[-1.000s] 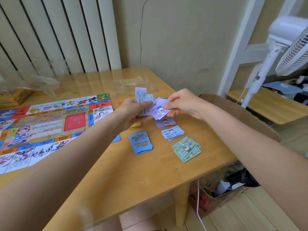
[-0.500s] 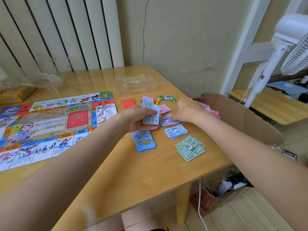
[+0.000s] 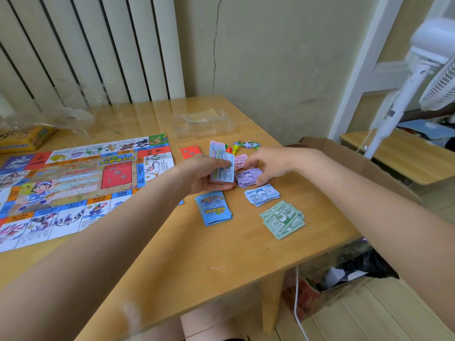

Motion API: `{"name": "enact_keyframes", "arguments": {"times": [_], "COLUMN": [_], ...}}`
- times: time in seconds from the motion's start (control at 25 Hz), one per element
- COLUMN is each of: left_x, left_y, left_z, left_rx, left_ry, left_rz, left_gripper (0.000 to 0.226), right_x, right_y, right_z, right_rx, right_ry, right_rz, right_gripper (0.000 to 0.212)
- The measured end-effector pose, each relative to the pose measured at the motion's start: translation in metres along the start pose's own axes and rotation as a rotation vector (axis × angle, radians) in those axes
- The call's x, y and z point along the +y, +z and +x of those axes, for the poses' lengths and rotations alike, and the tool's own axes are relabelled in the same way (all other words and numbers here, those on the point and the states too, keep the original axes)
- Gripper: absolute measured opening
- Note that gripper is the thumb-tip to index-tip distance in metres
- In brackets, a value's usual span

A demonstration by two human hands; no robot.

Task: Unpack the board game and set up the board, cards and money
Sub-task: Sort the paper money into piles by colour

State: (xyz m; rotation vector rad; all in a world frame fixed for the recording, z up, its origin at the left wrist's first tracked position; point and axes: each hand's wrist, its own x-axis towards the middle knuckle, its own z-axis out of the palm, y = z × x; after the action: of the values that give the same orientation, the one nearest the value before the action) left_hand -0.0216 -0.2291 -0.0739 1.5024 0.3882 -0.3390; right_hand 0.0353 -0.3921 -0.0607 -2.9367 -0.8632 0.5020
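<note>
Left hand (image 3: 206,172), frame centre: fingers curled round a stack of play money (image 3: 221,166), pale blue note marked 500 on top, a pink-edged note showing at its upper end. The stack is held just above the counter (image 3: 172,254).

Right hand (image 3: 268,163), just right of the left: fingers bent down, thumb and fingertips resting on the purple notes (image 3: 247,177) lying on the counter. Cannot tell if it is pinching a note or only touching.

Money piles, centre-right of frame, running down toward lower right:
- pink notes (image 3: 240,159), just above the purple pile, partly hidden between the hands
- blue notes (image 3: 262,195), just below the purple pile
- green notes (image 3: 283,219), fanned untidily, lowest and nearest the counter's right edge

Blue card deck (image 3: 213,208): face down, directly below the left hand, apart from the money piles.
Red card (image 3: 190,151): flat, above the left hand.
Small coloured game pieces (image 3: 246,145): cluster above the right hand; detail too small to read.

Game board (image 3: 73,183): unfolded flat, left half of frame, its right edge near the left forearm.

Clear plastic tray (image 3: 204,124): upper centre, beyond the cards.
Yellow game box (image 3: 24,140): far left edge, under crumpled clear wrapping (image 3: 49,116).

Off the counter: cardboard box (image 3: 357,163) at right, white standing fan (image 3: 418,70) upper right.
</note>
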Motion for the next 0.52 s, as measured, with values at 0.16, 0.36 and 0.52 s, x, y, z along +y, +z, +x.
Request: {"name": "enact_keyframes", "arguments": {"times": [0.16, 0.36, 0.52], "left_x": [-0.001, -0.003, -0.001], "left_y": [0.000, -0.009, -0.010], "left_z": [-0.001, 0.003, 0.004], "left_rx": [-0.006, 0.118, 0.141], "left_ry": [0.004, 0.143, 0.214], "left_rz": [0.002, -0.064, 0.028], "left_gripper": [0.004, 0.014, 0.023], "right_x": [-0.003, -0.004, -0.012], "right_y": [0.002, -0.001, -0.014], "right_z": [0.003, -0.001, -0.006], "right_rx": [0.047, 0.067, 0.247], "right_ry": [-0.025, -0.036, -0.073], "right_rz": [-0.060, -0.052, 0.144], "right_gripper": [0.041, 0.047, 0.034]}}
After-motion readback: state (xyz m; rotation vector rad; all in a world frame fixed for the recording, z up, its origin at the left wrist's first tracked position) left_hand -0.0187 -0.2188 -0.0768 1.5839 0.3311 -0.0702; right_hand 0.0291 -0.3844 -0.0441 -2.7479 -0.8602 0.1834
